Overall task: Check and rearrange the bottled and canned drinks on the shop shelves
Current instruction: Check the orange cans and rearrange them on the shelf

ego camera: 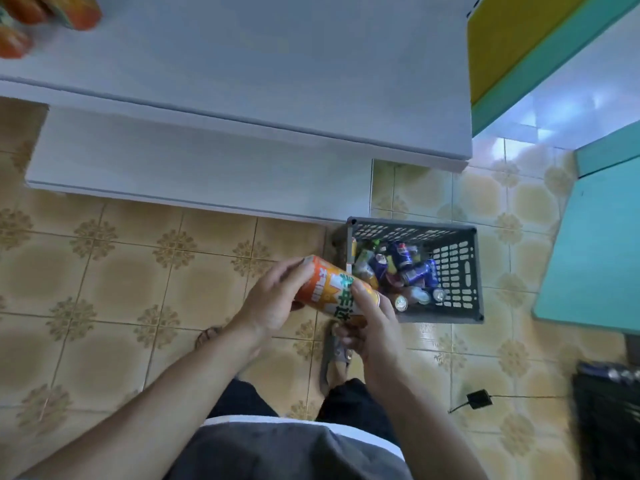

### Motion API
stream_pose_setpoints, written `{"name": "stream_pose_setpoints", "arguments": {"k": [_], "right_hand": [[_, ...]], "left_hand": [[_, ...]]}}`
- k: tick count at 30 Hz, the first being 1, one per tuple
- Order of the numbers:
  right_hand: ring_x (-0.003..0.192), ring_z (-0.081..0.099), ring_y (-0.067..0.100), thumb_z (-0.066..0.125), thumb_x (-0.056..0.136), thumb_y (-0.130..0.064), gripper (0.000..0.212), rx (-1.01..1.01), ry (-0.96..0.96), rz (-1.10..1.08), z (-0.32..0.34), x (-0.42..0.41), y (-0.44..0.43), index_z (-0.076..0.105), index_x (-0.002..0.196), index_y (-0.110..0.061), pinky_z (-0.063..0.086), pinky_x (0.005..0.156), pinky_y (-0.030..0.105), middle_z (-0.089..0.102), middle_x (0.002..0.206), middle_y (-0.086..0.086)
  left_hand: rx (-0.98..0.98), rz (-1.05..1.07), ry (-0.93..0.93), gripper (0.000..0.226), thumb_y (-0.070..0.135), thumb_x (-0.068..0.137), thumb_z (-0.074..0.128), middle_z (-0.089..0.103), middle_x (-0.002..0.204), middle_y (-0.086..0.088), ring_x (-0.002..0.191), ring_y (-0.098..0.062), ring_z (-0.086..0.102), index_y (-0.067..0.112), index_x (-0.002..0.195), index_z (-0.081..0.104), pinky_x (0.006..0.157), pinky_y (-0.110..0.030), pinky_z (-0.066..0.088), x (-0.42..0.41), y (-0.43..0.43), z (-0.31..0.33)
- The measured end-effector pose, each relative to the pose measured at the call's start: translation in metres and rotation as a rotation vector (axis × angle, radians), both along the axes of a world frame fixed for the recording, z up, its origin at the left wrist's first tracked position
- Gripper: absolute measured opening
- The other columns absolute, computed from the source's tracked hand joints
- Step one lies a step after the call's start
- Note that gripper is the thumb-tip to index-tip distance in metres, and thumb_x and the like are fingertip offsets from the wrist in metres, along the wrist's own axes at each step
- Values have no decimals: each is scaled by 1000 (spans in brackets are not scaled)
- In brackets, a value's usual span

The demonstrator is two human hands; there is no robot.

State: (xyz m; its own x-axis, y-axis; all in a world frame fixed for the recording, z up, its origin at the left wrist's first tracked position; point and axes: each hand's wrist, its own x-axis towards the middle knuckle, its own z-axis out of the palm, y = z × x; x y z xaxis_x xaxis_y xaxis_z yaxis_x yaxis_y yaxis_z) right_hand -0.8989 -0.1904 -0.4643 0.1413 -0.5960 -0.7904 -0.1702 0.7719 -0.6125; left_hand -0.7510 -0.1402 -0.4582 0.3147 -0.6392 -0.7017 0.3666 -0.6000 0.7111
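Can (329, 285) in orange, lying tilted between both hands above the tiled floor (104, 271), just beside the grey basket (460, 271). Left hand (273, 299) curled round the upper end, fingers wrapped over the side; right hand (375, 334) gripping the lower end, thumb pressed on the label. Probably a check before shelving: turn slowly to bring label and rim into view, look for dents, keep both grips firm yet light to spare the thin wall from buckling. Then lift to the upper white shelf (259, 74) and set upright near the orange drinks (74, 10) at its far left corner, label forward. More cans (412, 271), mostly blue, heaped loosely in the basket, well apart from those drinks. Under the upper shelf, a lower white shelf (194, 168), close to the floor. Patterned yellow-brown tiles underfoot, glossy toward the right. Teal panel (595, 251) and yellow panel (512, 39) along the right side; small black box (479, 399) with a cable on the tiles.
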Motion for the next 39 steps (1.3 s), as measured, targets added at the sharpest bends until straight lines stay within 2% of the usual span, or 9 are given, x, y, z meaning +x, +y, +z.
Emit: {"name": "stream_pose_setpoints", "arguments": {"k": [6, 9, 12, 14, 16, 18, 24, 31, 39], "right_hand": [[51, 58, 17, 69, 94, -39, 42, 163, 149, 15, -118, -119, -62, 49, 120, -14, 51, 52, 27, 65, 86, 13], [53, 57, 17, 72, 91, -40, 51, 203, 251, -25, -181, -162, -93, 43, 123, -12, 52, 50, 25, 62, 90, 16], [55, 58, 14, 75, 89, -40, 60, 194, 362, -38, -253, -193, -123, 40, 128, -11, 51, 48, 23, 63, 99, 16], [68, 65, 20, 78, 83, -48, 69, 124, 437, 0, -303, -206, -144, 40, 129, -13, 56, 55, 28, 64, 108, 14], [92, 69, 29, 77, 70, -64, 79, 21, 572, 149, -349, -213, -163, 42, 125, -20, 60, 78, 45, 64, 114, 11], [108, 65, 33, 73, 72, -66, 79, -67, 701, 365, -388, -216, -180, 44, 129, -20, 53, 94, 51, 63, 122, 11], [113, 59, 38, 67, 90, -54, 67, -170, 812, 781, -475, -204, -209, 39, 138, -18, 50, 94, 48, 53, 132, 14], [122, 54, 41, 64, 94, -34, 57, -175, 865, 832, -480, -204, -204, 38, 141, -15, 44, 98, 46, 45, 141, 13], [110, 60, 38, 60, 95, -36, 47, -220, 896, 870, -377, -174, -209, 46, 132, -11, 50, 94, 45, 59, 125, 15]], "left_hand": [[295, -187, -89, 31, 52, 97, 52, 65, 111, 2, 107, -20, 62, 30, 118, 59, 98, -43, 52, -112, -60, -118], [363, -304, -102, 28, 42, 97, 57, 66, 115, 3, 109, -19, 62, 26, 119, 61, 101, -42, 50, -152, -88, -169], [374, -361, -81, 10, 39, 96, 60, 67, 107, 8, 106, -16, 64, 32, 102, 63, 101, -41, 50, -179, -112, -221], [363, -390, -87, 10, 44, 92, 63, 68, 107, 9, 106, -16, 65, 34, 97, 63, 101, -43, 50, -190, -127, -255], [373, -407, -107, 25, 55, 79, 61, 69, 106, 11, 105, -16, 65, 36, 95, 64, 99, -43, 51, -196, -141, -287], [380, -428, -126, 34, 58, 70, 54, 68, 104, 14, 105, -16, 65, 38, 96, 63, 98, -44, 52, -201, -152, -317], [376, -539, -235, 16, 45, 92, 60, 68, 105, 15, 105, -15, 64, 39, 107, 60, 98, -35, 49, -201, -170, -385], [392, -569, -253, 11, 43, 93, 59, 64, 100, 20, 105, -15, 63, 40, 104, 60, 97, -37, 50, -201, -161, -386], [316, -606, -323, 24, 44, 95, 57, 63, 106, 18, 105, -13, 60, 36, 117, 60, 97, -34, 49, -166, -143, -291]]}}
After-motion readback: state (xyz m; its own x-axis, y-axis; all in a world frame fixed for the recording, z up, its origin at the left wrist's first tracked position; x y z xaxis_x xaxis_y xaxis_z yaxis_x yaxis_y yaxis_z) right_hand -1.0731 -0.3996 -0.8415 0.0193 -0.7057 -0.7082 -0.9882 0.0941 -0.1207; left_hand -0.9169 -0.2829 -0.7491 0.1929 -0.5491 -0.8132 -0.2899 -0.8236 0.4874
